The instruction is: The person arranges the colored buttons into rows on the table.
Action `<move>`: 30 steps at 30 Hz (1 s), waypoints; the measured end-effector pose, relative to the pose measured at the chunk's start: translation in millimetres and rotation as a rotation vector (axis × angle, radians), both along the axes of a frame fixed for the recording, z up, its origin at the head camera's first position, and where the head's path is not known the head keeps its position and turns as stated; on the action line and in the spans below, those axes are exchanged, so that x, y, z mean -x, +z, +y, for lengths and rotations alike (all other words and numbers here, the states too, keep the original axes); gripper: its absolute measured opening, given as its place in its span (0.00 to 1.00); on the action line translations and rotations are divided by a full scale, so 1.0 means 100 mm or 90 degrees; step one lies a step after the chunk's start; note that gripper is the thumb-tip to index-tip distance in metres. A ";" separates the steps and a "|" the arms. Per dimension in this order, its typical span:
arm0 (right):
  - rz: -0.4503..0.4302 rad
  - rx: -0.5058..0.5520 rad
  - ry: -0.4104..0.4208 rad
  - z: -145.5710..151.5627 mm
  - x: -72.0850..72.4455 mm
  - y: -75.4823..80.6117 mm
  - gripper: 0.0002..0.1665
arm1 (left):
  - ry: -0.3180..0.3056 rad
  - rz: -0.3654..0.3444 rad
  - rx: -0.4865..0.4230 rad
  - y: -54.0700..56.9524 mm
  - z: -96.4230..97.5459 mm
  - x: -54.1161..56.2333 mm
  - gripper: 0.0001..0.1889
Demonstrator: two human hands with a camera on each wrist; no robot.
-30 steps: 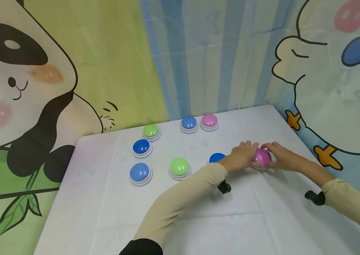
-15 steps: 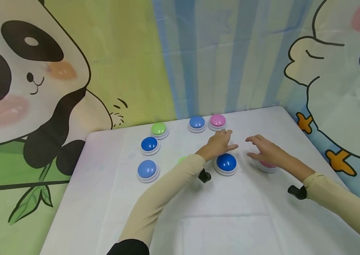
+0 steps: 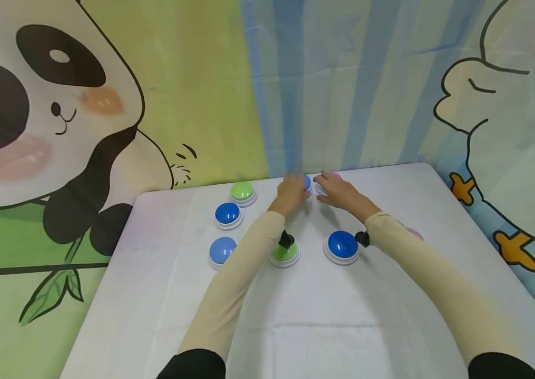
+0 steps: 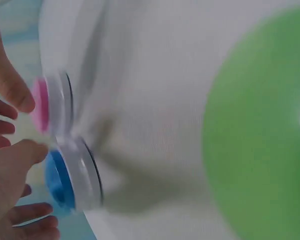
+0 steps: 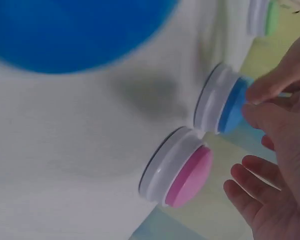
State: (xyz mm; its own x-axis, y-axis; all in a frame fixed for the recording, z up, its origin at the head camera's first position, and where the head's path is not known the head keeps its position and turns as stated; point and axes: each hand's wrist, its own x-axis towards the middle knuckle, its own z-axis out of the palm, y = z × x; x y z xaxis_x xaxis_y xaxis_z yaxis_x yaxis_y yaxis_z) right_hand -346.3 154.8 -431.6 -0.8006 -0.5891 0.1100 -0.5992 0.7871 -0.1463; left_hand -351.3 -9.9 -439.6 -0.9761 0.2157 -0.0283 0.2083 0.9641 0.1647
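Observation:
At the far edge, my left hand is over a blue push button with a white round base. Its thumb is right at the blue dome in the left wrist view, with the fingers spread beyond it. Beside it, my right hand is over a pink push button, fingers loosely bent and apart. The two buttons stand side by side, their bases close together. In the head view the hands cover most of both. Neither hand has its fingers curled round a button.
Nearer me stand a green button, partly behind the left wrist, and a blue button. Another pink button shows behind the right sleeve. Along the left are a green button and two blue ones. A printed cloth hangs behind the table.
Both hands have left the pink button at the right and moved away and leftward to the blue and pink pair at the far edge. The head view has shifted slightly.

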 end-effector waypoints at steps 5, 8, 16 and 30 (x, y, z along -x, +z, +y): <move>-0.053 -0.080 -0.028 -0.27 0.37 -0.13 0.37 | 0.033 -0.063 -0.019 -0.10 -0.20 0.20 0.35; -0.138 -0.071 -0.068 -0.33 0.48 -0.19 0.40 | 0.013 -0.088 -0.054 -0.16 -0.27 0.25 0.35; -0.202 -0.034 -0.097 -0.39 0.60 -0.19 0.43 | -0.011 -0.065 -0.076 -0.18 -0.40 0.29 0.29; -0.181 0.088 -0.051 -0.35 0.56 -0.26 0.38 | -0.094 -0.037 -0.186 -0.24 -0.40 0.29 0.35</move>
State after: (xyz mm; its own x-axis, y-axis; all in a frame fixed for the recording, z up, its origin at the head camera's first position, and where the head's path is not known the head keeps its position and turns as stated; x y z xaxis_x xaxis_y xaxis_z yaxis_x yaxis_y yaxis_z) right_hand -402.5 119.9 -457.3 -0.8539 -0.5180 -0.0499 -0.4559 0.7909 -0.4081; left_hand -380.2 -49.5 -463.8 -0.9320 0.3623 0.0007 0.3247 0.8343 0.4456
